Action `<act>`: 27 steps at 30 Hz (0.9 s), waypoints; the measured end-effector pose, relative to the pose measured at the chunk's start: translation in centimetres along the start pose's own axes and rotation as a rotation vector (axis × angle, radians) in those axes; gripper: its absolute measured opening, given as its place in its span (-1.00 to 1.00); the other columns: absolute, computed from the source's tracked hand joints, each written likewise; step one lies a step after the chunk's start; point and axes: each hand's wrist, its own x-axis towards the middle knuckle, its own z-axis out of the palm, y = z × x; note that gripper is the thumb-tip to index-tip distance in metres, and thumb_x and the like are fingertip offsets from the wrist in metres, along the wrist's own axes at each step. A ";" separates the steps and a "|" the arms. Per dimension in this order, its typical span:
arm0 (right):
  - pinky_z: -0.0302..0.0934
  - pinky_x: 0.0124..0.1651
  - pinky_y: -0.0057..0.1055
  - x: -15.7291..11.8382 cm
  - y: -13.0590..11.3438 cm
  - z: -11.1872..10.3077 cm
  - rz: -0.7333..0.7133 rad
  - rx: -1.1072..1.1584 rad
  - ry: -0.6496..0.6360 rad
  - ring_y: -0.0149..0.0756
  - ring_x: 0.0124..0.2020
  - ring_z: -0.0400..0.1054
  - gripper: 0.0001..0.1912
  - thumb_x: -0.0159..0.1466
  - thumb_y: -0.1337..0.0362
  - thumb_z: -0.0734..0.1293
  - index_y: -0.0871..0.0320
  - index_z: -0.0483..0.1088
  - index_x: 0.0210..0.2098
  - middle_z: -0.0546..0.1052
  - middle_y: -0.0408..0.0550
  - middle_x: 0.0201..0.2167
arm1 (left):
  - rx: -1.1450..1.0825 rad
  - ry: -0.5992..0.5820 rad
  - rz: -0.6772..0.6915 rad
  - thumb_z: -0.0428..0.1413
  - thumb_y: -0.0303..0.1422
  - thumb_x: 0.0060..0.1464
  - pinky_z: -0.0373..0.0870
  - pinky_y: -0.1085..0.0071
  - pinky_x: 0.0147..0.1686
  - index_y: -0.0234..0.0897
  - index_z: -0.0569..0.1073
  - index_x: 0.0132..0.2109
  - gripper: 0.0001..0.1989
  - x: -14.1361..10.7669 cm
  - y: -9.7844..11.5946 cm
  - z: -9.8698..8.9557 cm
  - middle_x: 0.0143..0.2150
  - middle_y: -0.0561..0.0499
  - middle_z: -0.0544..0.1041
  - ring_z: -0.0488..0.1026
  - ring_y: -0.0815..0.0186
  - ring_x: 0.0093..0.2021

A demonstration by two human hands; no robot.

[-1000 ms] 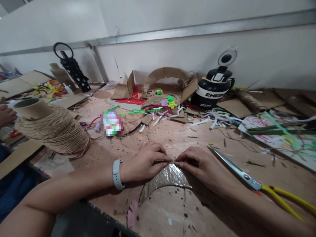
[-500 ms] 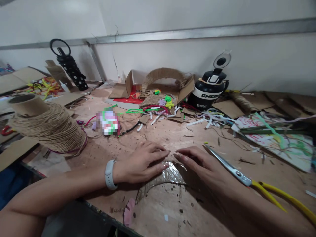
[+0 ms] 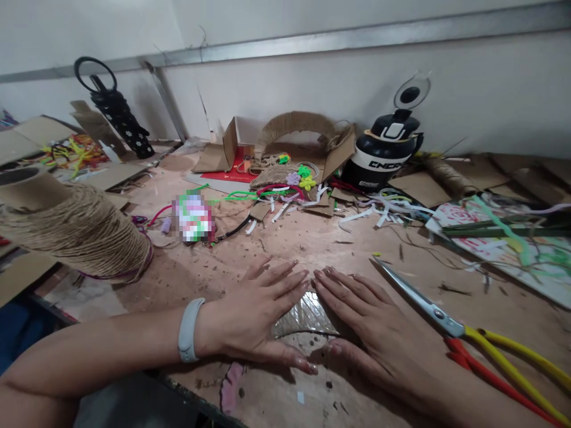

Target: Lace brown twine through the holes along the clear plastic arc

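Observation:
A curved band covered in shiny clear tape (image 3: 310, 314) lies on the wooden table, much of it hidden beneath my hands. My left hand (image 3: 256, 312) rests flat over its left part, fingers stretched out and thumb apart. Over the right part lies my right hand (image 3: 368, 324), palm down, with its fingers extended and its thumb spread toward me. The fingertips of both hands nearly meet above the band. Scissors with yellow and red handles (image 3: 439, 315) lie to the right of my right hand. A pink scalloped piece (image 3: 231, 387) is near the table's front edge.
A large twine cone (image 3: 84, 232) stands at the left. Behind my hands are a twine-wrapped arch (image 3: 297, 123), cardboard pieces (image 3: 216, 156), small knitted flowers (image 3: 304, 178) and paper strips. A black-and-white bottle (image 3: 379, 154) stands at the back, a black flowered bottle (image 3: 122, 122) at the back left.
Both hands have flattened and spread their fingers over the band, and the thumbs have moved away from the fingers toward me. The view has shifted slightly; more of the scissors' red handle shows.

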 end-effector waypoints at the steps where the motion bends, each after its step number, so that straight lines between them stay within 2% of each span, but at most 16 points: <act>1: 0.27 0.12 0.10 0.0 0.1 0.0 -0.001 0.005 -0.001 0.05 0.31 0.16 -0.17 0.37 -0.07 0.17 0.16 -0.23 0.45 0.25 0.12 0.32 | 0.007 0.000 -0.001 -0.10 0.30 0.09 -0.36 -0.01 0.39 -0.31 0.01 0.43 0.00 0.0 0.0 -0.1 0.45 -0.17 0.02 -0.11 -0.04 0.45; 5: 0.21 0.17 0.15 -0.6 0.6 -0.3 0.032 0.017 0.019 0.05 0.32 0.14 -0.15 0.38 -0.07 0.12 0.20 -0.32 0.45 0.20 0.18 0.34 | 0.005 0.003 -0.029 -0.10 0.29 0.10 -0.36 -0.05 0.38 -0.29 0.03 0.42 -0.03 0.0 0.1 -0.2 0.44 -0.18 0.03 -0.09 -0.04 0.44; 8: 0.15 0.19 0.21 -1.2 0.7 -0.6 0.041 -0.013 0.025 0.08 0.32 0.13 -0.16 0.38 -0.08 0.12 0.18 -0.30 0.45 0.20 0.18 0.34 | -0.015 0.005 -0.021 -0.10 0.29 0.10 -0.36 -0.05 0.38 -0.28 0.01 0.43 -0.03 0.0 0.1 0.0 0.44 -0.17 0.03 -0.10 -0.04 0.45; 14: 0.25 0.12 0.18 -1.5 0.1 -0.6 -0.009 -0.055 0.022 0.12 0.29 0.18 -0.10 0.34 -0.10 0.19 0.20 -0.27 0.45 0.24 0.20 0.31 | -0.034 -0.016 0.004 -0.06 0.28 0.10 -0.35 -0.05 0.37 -0.26 0.07 0.42 -0.05 0.2 0.1 0.2 0.43 -0.16 0.07 -0.06 -0.06 0.44; 18: 0.26 0.12 0.17 -1.7 0.3 -0.6 0.012 -0.021 0.019 0.09 0.30 0.18 -0.13 0.35 -0.07 0.19 0.21 -0.23 0.45 0.24 0.21 0.32 | -0.038 -0.014 -0.008 -0.03 0.26 0.10 -0.25 -0.07 0.36 -0.22 0.10 0.41 -0.09 0.4 0.0 -0.4 0.42 -0.16 0.13 -0.02 -0.07 0.42; 23: 0.25 0.16 0.15 -2.7 0.4 -0.8 0.082 0.004 0.077 0.05 0.25 0.24 -0.25 0.34 -0.02 0.24 0.20 0.00 0.39 0.34 0.22 0.27 | -0.010 0.064 -0.029 0.07 0.23 0.05 -0.05 -0.05 0.31 -0.25 -0.02 0.44 0.00 0.3 -0.3 -1.6 0.38 -0.21 0.21 0.13 -0.05 0.34; 27: 0.30 0.14 0.02 -3.2 0.0 -0.5 0.153 0.038 0.175 -0.01 0.12 0.36 -0.44 0.30 0.09 0.32 0.19 0.28 0.22 0.49 0.19 0.11 | 0.050 0.013 -0.112 0.17 0.12 0.01 0.17 -0.04 0.19 -0.34 0.14 0.37 -0.07 -0.4 0.1 -2.0 0.23 -0.25 0.36 0.31 -0.06 0.17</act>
